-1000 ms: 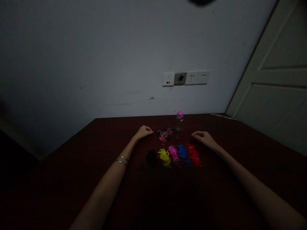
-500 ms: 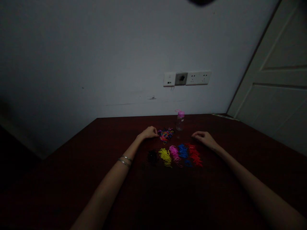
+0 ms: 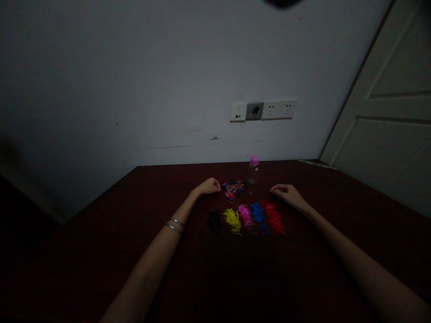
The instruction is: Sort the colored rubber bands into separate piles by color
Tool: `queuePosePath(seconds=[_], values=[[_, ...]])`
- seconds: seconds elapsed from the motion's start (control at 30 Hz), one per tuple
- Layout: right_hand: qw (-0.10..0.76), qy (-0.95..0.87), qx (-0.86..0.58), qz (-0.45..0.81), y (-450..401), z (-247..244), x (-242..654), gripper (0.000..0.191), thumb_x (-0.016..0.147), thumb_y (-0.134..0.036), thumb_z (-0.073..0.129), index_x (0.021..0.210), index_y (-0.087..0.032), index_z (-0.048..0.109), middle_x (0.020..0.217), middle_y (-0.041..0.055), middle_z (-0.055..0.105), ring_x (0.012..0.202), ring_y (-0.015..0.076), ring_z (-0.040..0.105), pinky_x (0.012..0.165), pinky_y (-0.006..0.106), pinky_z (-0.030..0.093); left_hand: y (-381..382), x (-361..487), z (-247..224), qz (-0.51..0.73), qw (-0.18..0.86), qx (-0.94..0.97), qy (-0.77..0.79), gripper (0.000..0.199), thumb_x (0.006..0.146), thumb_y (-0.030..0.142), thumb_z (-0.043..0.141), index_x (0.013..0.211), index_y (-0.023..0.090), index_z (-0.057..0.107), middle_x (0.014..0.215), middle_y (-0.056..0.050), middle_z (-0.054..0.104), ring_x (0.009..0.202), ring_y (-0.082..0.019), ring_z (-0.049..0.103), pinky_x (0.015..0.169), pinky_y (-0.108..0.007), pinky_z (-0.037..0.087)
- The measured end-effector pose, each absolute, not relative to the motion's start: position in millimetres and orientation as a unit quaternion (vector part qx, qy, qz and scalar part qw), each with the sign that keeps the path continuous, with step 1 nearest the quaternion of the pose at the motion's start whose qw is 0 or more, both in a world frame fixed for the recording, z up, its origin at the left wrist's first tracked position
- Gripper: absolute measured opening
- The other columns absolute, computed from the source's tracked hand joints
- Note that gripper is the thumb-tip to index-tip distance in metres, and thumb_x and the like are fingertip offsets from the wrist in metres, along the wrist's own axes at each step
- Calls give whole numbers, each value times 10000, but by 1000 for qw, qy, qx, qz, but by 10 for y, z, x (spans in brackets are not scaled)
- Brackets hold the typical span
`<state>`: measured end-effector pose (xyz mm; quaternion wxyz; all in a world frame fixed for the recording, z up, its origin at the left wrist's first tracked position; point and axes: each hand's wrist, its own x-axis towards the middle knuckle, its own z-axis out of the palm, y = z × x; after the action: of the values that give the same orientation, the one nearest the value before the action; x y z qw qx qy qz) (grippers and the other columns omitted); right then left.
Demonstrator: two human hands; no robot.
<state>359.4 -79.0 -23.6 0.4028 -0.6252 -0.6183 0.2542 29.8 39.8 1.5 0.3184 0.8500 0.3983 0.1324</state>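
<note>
My left hand (image 3: 209,185) rests on the dark red table with its fingers curled in, just left of a mixed heap of small coloured rubber bands (image 3: 233,189). Nothing shows in its fingers. My right hand (image 3: 285,194) lies on the table beyond the red pile, fingers bent and held together, with nothing visible in them. Between my arms are sorted piles of bands: black (image 3: 214,220), yellow (image 3: 233,220), pink (image 3: 245,215), blue (image 3: 257,212) and red (image 3: 274,217). The black pile is hard to make out in the dim light.
A clear bottle with a pink lid (image 3: 253,170) stands upright behind the mixed heap. The table (image 3: 161,179) meets a pale wall carrying socket plates (image 3: 278,109). A white panelled door (image 3: 387,116) is at the right. One dark band (image 3: 201,233) lies apart, left of the black pile.
My left hand has shifted very slightly left, away from the mixed heap. My right hand and the piles stay as they were, apart from a tiny camera shift.
</note>
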Motion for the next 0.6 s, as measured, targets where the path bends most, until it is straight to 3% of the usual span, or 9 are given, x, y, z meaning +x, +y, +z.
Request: queuePosePath(seconds=[0.37, 0.6], values=[[416, -619, -626, 230, -735, -239, 3598, 269, 666, -352, 524, 746, -126, 644, 571, 10, 575, 507, 116, 472, 478, 225, 344, 257, 187, 289, 120, 350, 851, 372, 152, 597, 189, 537, 671, 92, 626, 521, 8, 537, 477, -76, 452, 476, -188, 326], [415, -618, -626, 232, -728, -247, 3595, 274, 659, -359, 521, 738, -129, 646, 554, 10, 568, 500, 119, 465, 466, 226, 335, 67, 57, 474, 30, 393, 857, 331, 125, 593, 157, 553, 681, 103, 624, 541, 10, 555, 487, -67, 461, 490, -182, 329]])
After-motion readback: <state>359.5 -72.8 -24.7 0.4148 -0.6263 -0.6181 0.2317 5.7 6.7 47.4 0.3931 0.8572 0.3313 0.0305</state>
